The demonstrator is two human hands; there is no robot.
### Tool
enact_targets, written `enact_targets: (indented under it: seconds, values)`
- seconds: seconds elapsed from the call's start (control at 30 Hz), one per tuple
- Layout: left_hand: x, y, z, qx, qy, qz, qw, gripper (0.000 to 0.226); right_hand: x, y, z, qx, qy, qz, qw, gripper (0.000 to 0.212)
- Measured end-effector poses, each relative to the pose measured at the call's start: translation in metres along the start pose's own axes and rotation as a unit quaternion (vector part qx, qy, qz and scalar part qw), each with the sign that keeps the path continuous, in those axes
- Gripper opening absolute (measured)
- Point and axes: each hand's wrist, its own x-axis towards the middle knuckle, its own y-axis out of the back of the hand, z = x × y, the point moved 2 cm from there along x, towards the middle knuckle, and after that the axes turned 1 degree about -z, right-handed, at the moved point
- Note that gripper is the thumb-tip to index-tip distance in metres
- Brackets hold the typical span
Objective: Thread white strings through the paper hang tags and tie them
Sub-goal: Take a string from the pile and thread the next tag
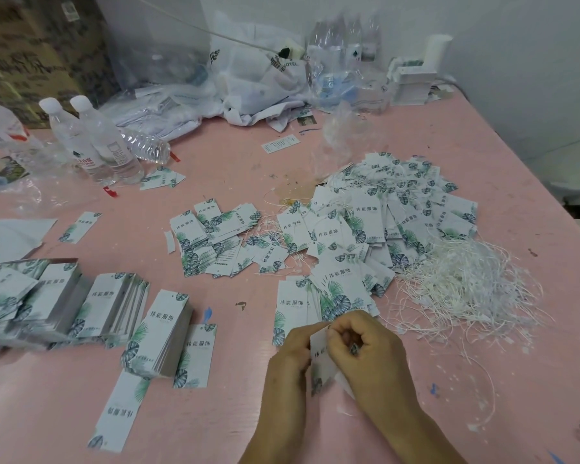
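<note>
Near the front edge of the pink table (215, 423), both hands meet over one white hang tag (319, 358) printed with green leaves. My left hand (290, 353) holds the tag's left side. My right hand (365, 346) has its fingers curled at the tag's top edge; whether a string is between them is hidden. A tangled heap of white strings (462, 279) lies to the right. A large mound of tags with strings (392, 209) sits behind it.
Stacks of tags (114, 306) stand at the left, and loose tags (211, 236) are scattered mid-table. Water bottles (94, 142) stand at the far left. Plastic bags (258, 75) and boxes line the back wall. A cardboard box (31, 45) is behind.
</note>
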Motion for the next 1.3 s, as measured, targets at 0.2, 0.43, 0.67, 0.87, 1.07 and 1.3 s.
enact_targets:
  seconds: [0.2,0.43,0.67,0.87,1.07,1.3]
  values:
    - [0.008,-0.001,-0.006,-0.245,0.092,0.027,0.965,0.055,-0.003,-0.003,0.003,0.052,-0.026,-0.023,0.998,0.022]
    - [0.01,0.001,-0.019,-0.197,0.071,0.096,0.973,0.03,-0.003,-0.001,0.008,0.105,-0.079,-0.068,0.989,0.016]
    - [0.01,0.003,-0.016,-0.124,0.044,0.172,0.976,0.019,0.003,0.005,0.023,0.152,-0.165,-0.157,0.962,0.017]
    - [0.013,0.01,-0.013,-0.147,0.04,0.231,0.961,0.029,-0.015,0.042,0.044,0.048,-0.146,-0.048,0.987,0.021]
    - [0.012,0.008,-0.007,-0.174,0.029,0.231,0.957,0.031,-0.061,0.04,0.034,-0.097,0.027,-0.195,0.976,0.033]
    - [0.01,0.008,-0.006,-0.169,0.023,0.225,0.959,0.023,-0.049,0.021,0.032,-0.22,0.093,-0.298,0.924,0.03]
